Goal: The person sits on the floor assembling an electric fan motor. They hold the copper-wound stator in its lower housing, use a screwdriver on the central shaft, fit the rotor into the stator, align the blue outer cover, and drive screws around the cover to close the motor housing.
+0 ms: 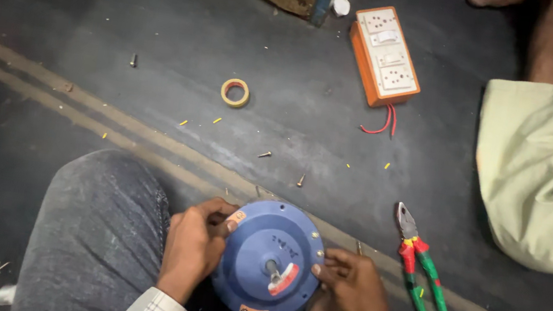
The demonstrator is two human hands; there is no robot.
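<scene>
1. Blue round motor housing sits in the lap, beside the grey-trousered knee, steadied from both sides.
2. Left hand curls around its left rim; right hand pinches the right edge near a screw.
3. Pliers lie on the floor near the right hand.
4. Tape roll, loose screws and orange switch box lie farther off; another person's knee crowds the right.

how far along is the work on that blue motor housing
Done: the blue motor housing looks closed, its cover seated with the shaft showing at centre. In hand: the left hand grips its rim, and the right hand has its fingers at the edge. Left: loose screws lie on the floor; the pliers lie untouched.
</scene>
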